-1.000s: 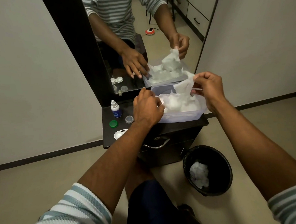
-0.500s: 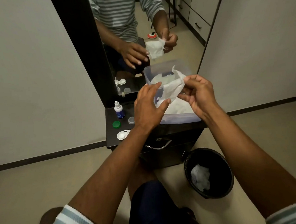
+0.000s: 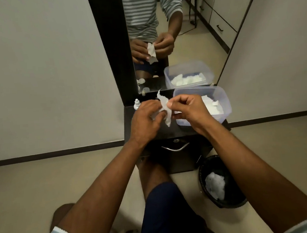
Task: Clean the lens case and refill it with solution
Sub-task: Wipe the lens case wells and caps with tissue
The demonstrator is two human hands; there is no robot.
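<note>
1. Fingers point(image 3: 170, 104) of my right hand point(image 3: 188, 110) and left hand point(image 3: 144, 120) pinch one tissue point(image 3: 165, 108) between them.
2. I fold it into a firm pad.
3. I cannot see the lens case; my left hand likely hides it. Solution bottle point(image 3: 137, 104) stands just left.

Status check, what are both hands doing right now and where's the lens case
Both hands on one tissue: left hand and right hand each in a pinching grip. Lens case not in view. Solution bottle stands behind the left hand.
</note>
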